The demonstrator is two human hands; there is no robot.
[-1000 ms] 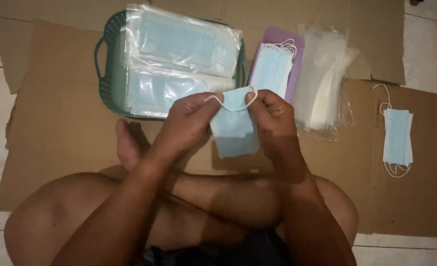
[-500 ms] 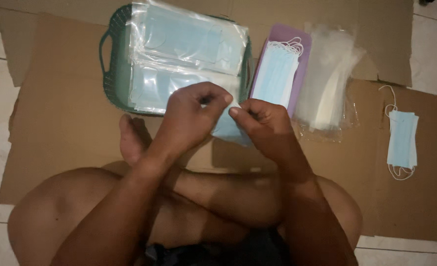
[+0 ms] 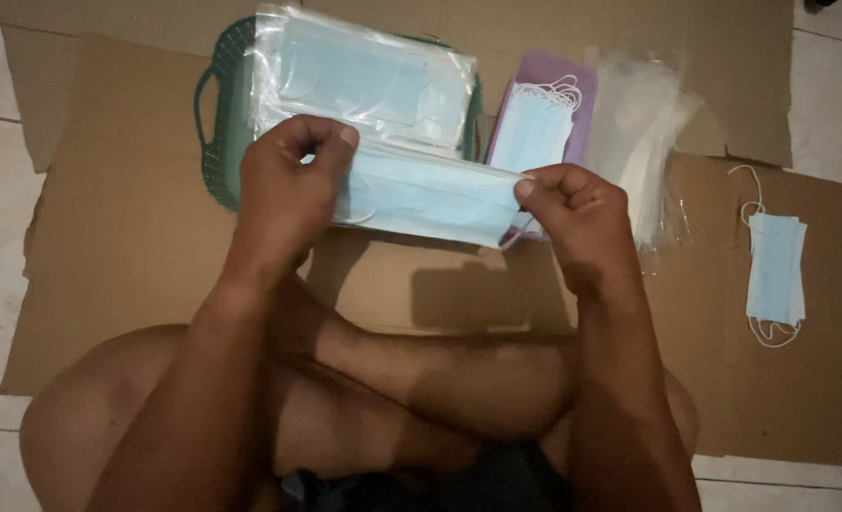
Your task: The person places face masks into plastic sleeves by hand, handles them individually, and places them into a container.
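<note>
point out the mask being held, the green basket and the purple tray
mask being held (image 3: 430,197), head view, middle of its blue pleated face between the two hands
green basket (image 3: 220,142), head view, bare left wall beside the handle
purple tray (image 3: 587,85), head view, bare right rim beside the stacked masks

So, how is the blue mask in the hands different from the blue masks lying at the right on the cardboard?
The held mask is stretched flat between the left hand and right hand; the loose masks lie stacked on the cardboard. The held one runs sideways, the stack lengthwise. Both are light blue.
</note>
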